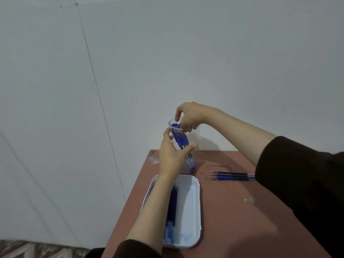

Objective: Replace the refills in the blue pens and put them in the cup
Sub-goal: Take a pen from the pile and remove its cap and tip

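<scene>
We are reading no text, label, brand, number or sign anywhere. We are making out a few blue marks [186, 237] on the floor of the tray [193, 202], but they are too blurred for us to tell whether they are print. The pens [180, 141] in the cup [194, 138] are showing too small and soft for any lettering on them to be read.
</scene>
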`<state>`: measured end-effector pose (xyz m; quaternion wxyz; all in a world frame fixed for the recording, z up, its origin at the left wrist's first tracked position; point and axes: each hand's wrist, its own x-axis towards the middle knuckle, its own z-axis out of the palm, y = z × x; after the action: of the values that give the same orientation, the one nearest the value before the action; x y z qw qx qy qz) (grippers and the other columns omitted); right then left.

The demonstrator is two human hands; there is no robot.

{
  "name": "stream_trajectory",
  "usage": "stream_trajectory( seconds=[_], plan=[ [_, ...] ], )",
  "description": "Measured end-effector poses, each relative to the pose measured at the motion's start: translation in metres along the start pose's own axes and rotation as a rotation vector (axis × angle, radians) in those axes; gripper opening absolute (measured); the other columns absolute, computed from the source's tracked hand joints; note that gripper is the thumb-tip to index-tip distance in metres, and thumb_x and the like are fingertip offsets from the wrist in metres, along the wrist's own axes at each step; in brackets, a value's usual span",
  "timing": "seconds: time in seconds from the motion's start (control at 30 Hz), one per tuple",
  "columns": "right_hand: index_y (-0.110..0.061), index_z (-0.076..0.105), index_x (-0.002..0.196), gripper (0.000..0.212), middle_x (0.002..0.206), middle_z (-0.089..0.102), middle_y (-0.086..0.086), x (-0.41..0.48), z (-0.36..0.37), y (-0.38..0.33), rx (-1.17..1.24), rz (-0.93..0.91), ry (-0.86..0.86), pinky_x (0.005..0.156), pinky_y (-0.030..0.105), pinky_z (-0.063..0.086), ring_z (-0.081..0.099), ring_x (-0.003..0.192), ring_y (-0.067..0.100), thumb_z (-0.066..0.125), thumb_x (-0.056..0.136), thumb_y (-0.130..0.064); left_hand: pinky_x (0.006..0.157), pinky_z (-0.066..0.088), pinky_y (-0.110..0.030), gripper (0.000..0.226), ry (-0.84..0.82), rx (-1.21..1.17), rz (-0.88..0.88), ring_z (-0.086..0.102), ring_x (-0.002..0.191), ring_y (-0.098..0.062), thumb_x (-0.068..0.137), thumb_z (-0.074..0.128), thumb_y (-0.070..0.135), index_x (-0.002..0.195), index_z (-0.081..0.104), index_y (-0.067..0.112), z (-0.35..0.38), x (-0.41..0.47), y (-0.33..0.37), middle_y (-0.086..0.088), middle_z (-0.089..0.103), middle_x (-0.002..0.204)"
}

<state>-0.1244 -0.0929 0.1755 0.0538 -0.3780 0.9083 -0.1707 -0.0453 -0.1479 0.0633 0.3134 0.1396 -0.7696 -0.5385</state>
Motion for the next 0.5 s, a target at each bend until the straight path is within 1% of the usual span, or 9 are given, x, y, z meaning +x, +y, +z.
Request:
stream_trajectory(
  seconds=[0.07, 0.17, 0.23, 0.3, 0.33, 0.37, 0.4, 0.47, 0.5],
  plan=[
    [-0.006, 0.060, 0.110, 0.028, 0.072, 0.060, 0.005, -0.001, -0.001, 0.003, 0.052, -0.020, 0.038, 0.058, 0.023, 0.050, 0.059, 0.067, 0.019, 0.057, 0.082, 0.001, 0.083, 0.035, -0.016, 0.088, 0.002, -0.002, -0.010, 0.046, 0.105, -0.005, 0.073, 0.080, 0.029, 0.143, 0.028, 0.022, 0.000, -0.001, 0.001, 0.001, 0.051, 0.134],
    [-0.012, 0.061, 0.106, 0.025, 0.090, 0.059, 0.005, -0.006, 0.001, 0.010, 0.148, -0.083, 0.120, 0.061, 0.020, 0.048, 0.057, 0.073, 0.016, 0.065, 0.082, -0.004, 0.084, 0.034, -0.016, 0.091, -0.004, 0.018, -0.032, 0.046, 0.114, -0.007, 0.076, 0.078, 0.028, 0.147, 0.023, 0.021, 0.002, -0.001, 0.003, 0.001, 0.048, 0.139],
    [-0.016, 0.064, 0.102, 0.022, 0.097, 0.062, 0.005, -0.014, 0.002, 0.017, 0.222, -0.134, 0.222, 0.061, 0.016, 0.044, 0.058, 0.081, 0.016, 0.066, 0.082, -0.007, 0.083, 0.032, -0.011, 0.096, -0.017, 0.049, -0.039, 0.046, 0.120, -0.009, 0.077, 0.077, 0.028, 0.150, 0.016, 0.021, 0.002, -0.003, 0.005, 0.001, 0.045, 0.143],
    [-0.019, 0.064, 0.098, 0.019, 0.093, 0.064, 0.002, -0.026, 0.003, 0.027, 0.312, -0.162, 0.340, 0.061, 0.013, 0.043, 0.059, 0.082, 0.015, 0.062, 0.083, -0.007, 0.092, 0.031, -0.013, 0.105, 0.001, 0.109, -0.016, 0.039, 0.133, -0.014, 0.076, 0.078, 0.031, 0.152, 0.007, 0.021, 0.001, -0.005, 0.006, 0.000, 0.038, 0.149],
    [-0.020, 0.065, 0.097, 0.018, 0.090, 0.065, 0.000, -0.033, 0.004, 0.033, 0.338, -0.169, 0.399, 0.061, 0.011, 0.043, 0.059, 0.081, 0.013, 0.061, 0.083, -0.008, 0.100, 0.030, -0.020, 0.106, 0.038, 0.151, 0.015, 0.034, 0.137, -0.018, 0.075, 0.079, 0.032, 0.152, 0.006, 0.020, 0.002, -0.008, 0.006, -0.001, 0.033, 0.152],
    [-0.020, 0.066, 0.096, 0.018, 0.089, 0.065, -0.001, -0.042, 0.004, 0.039, 0.349, -0.173, 0.449, 0.062, 0.008, 0.042, 0.059, 0.081, 0.012, 0.061, 0.084, -0.009, 0.106, 0.028, -0.027, 0.102, 0.099, 0.186, 0.056, 0.029, 0.138, -0.020, 0.076, 0.078, 0.031, 0.151, 0.010, 0.020, 0.002, -0.012, 0.007, -0.003, 0.029, 0.153],
    [-0.021, 0.066, 0.096, 0.017, 0.088, 0.066, -0.002, -0.052, 0.004, 0.046, 0.358, -0.175, 0.487, 0.063, 0.005, 0.041, 0.060, 0.080, 0.010, 0.061, 0.084, -0.009, 0.107, 0.027, -0.029, 0.091, 0.175, 0.209, 0.107, 0.028, 0.137, -0.020, 0.079, 0.075, 0.028, 0.150, 0.018, 0.019, 0.004, -0.019, 0.008, -0.004, 0.030, 0.151],
    [-0.020, 0.068, 0.095, 0.015, 0.085, 0.066, -0.004, -0.074, 0.006, 0.062, 0.371, -0.160, 0.509, 0.064, 0.001, 0.040, 0.059, 0.079, 0.006, 0.062, 0.085, -0.011, 0.100, 0.026, -0.020, 0.058, 0.312, 0.230, 0.245, 0.037, 0.125, -0.019, 0.083, 0.067, 0.017, 0.136, 0.043, 0.017, 0.009, -0.035, 0.013, -0.002, 0.044, 0.136],
    [-0.021, 0.068, 0.094, 0.014, 0.084, 0.066, -0.005, -0.086, 0.007, 0.072, 0.369, -0.138, 0.500, 0.065, 0.002, 0.039, 0.059, 0.078, 0.006, 0.062, 0.085, -0.012, 0.094, 0.026, -0.015, 0.043, 0.336, 0.241, 0.302, 0.041, 0.118, -0.019, 0.084, 0.064, 0.013, 0.125, 0.052, 0.017, 0.013, -0.044, 0.015, -0.001, 0.051, 0.126]
  ],
)
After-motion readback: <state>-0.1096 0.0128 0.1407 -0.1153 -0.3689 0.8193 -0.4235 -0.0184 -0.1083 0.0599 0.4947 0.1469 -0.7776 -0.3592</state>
